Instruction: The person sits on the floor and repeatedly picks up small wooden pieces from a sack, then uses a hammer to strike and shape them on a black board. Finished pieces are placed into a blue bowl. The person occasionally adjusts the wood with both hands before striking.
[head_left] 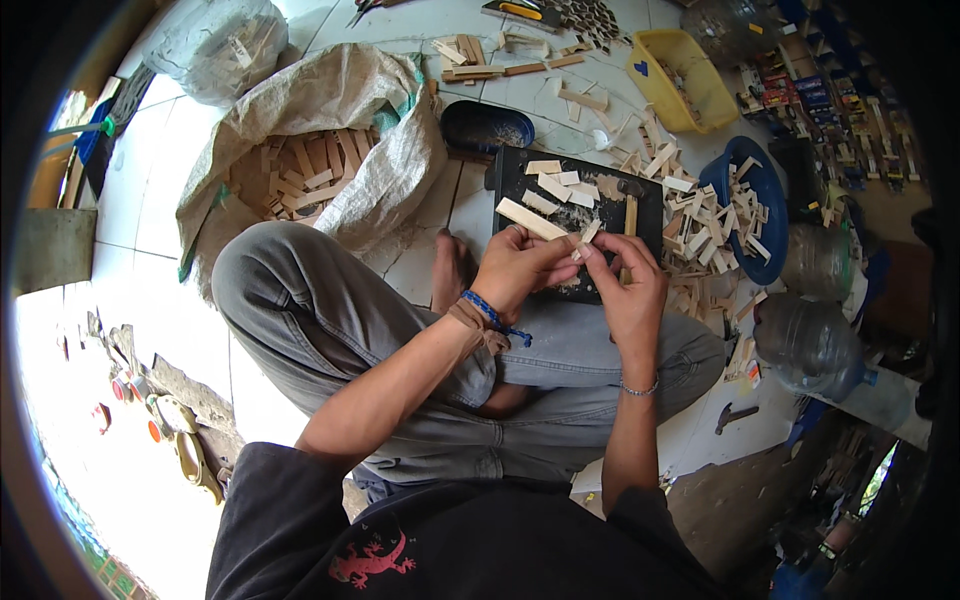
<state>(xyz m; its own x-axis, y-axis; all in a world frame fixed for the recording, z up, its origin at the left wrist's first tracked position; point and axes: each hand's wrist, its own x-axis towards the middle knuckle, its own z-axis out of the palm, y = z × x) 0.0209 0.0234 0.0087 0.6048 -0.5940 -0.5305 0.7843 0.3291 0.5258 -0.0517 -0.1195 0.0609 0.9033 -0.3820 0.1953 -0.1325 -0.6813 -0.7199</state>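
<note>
My left hand (515, 268) is closed around a pale flat wooden strip (530, 218) that points up and to the left. Against its fingertips, my right hand (632, 290) pinches a small wooden piece (591, 231). Both hands meet over a black board (512, 180) in front of my crossed legs. Several short wooden pieces (553, 187) and shavings lie on the board, beyond my fingers. A narrow wooden stick (630, 215) rests near its right side, partly behind my right hand. Where the two held pieces touch is partly hidden by my fingers.
Left of the board stands an open woven sack (400, 180) of wooden pieces. A heap of small wood pieces (700, 230) spreads to the right, against a blue basin (775, 220). Farther off are a dark blue tray (487, 112) and a yellow tub (712, 85). A hammer (735, 415) lies at right.
</note>
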